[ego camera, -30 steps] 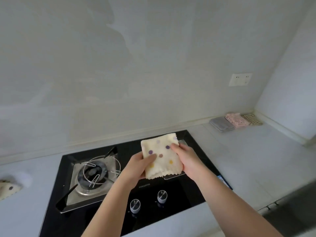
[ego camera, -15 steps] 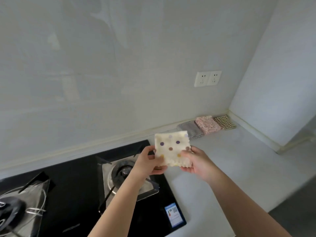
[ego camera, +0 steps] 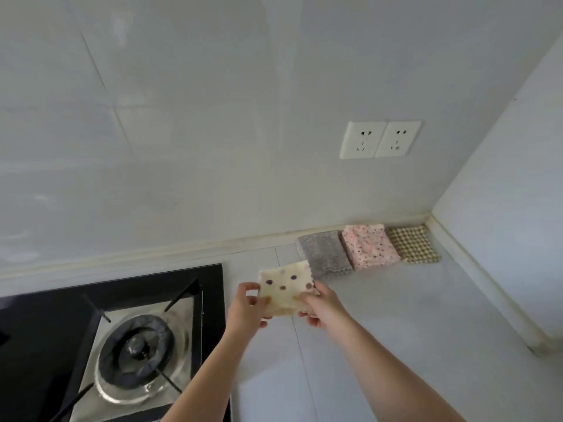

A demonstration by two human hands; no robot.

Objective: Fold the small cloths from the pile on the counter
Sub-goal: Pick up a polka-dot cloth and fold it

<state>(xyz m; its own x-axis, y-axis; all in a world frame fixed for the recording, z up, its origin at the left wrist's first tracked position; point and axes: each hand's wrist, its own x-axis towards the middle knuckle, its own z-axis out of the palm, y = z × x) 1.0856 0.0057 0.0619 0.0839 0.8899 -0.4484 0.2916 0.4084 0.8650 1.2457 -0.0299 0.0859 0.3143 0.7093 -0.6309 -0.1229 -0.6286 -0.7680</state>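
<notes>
A person's two bare arms reach out over a pale kitchen counter (ego camera: 396, 324). Between the hands, held in the air above the counter just right of a black hob (ego camera: 45, 324), is a small cream dotted cloth (ego camera: 286, 286), folded to a rough square. The left hand (ego camera: 246, 310) pinches its left edge between thumb and curled fingers. The right hand (ego camera: 324, 306) grips its right and near edge, fingers curled underneath.

The cloth looks light, soft and limp, with a wavy hem. It will likely sag or fall open unless held by two edges or laid flat, and it is not slippery or fragile. Opposite edges or corners seem the best places to hold it.

At the far side, against the wall, three folded cloths lie in a row, each touching the next: a grey cloth (ego camera: 324, 254) on the left, a pink cloth (ego camera: 368, 246) in the middle, and a check cloth (ego camera: 412, 243) on the right, in the corner. The dotted cloth hangs just near and left of the grey one.

Open counter lies to the left of the row and across the near right. The hob's edge and its burner (ego camera: 140, 351) bound the left. A side wall with a raised kerb closes the right. A double socket (ego camera: 380, 140) sits on the far wall above the row. No unfolded pile is in view.
</notes>
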